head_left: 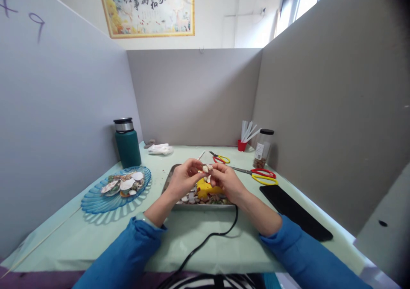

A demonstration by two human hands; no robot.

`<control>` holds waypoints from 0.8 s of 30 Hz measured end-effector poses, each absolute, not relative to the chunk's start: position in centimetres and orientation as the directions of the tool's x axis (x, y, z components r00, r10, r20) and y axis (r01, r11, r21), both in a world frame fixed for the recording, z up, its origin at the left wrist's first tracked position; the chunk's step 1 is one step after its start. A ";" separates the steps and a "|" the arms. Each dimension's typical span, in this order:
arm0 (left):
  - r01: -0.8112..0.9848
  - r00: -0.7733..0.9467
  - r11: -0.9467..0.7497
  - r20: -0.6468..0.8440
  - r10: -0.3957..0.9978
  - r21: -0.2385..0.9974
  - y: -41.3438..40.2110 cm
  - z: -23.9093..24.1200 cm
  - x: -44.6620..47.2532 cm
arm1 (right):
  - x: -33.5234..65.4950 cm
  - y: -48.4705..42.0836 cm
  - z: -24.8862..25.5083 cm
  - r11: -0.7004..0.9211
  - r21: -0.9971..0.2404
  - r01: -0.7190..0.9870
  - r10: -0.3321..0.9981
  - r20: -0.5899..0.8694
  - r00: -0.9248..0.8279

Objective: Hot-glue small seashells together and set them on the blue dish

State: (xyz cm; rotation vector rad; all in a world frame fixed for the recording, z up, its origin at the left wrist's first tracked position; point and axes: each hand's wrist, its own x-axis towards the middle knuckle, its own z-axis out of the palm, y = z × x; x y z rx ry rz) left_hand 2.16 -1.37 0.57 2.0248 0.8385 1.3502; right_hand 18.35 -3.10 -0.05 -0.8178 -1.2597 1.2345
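Note:
Between the fingertips of my left hand [187, 177] and my right hand [226, 180] is a small pale seashell [206, 168], pinched from both sides. Whether it is one shell or two pressed together I cannot tell. Both hands are closed around it, raised over a metal tray [205, 207] of shells and small stones. A yellow glue gun [206, 189] lies in the tray under my hands, partly hidden by the right one. Its black cord [209, 236] runs over the tray's front edge toward me.
A blue scalloped plate [92, 199] with shells stands left, by a green bottle [127, 146]. Behind lie small scissors [221, 157] and a plastic bag [160, 149]. On the right are large scissors [264, 173], a jar [263, 148], white sticks in a red cup [242, 145] and a black mat [294, 212].

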 end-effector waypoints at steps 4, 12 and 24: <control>0.245 0.311 -0.724 0.655 0.689 0.645 -2.0 1.0 2.3 | 18.2 -3.2 0.0 0.197 -0.954 -0.225 0.959 0.236 -0.160; 0.263 0.269 -0.670 0.614 0.742 0.694 -1.5 0.5 2.1 | 18.3 -3.2 0.1 0.240 -0.948 -0.210 0.945 0.277 -0.174; -0.106 0.313 -0.330 0.347 0.884 0.938 -1.5 0.9 2.2 | 18.1 -3.1 -0.2 0.398 -0.917 0.020 0.916 0.396 -0.058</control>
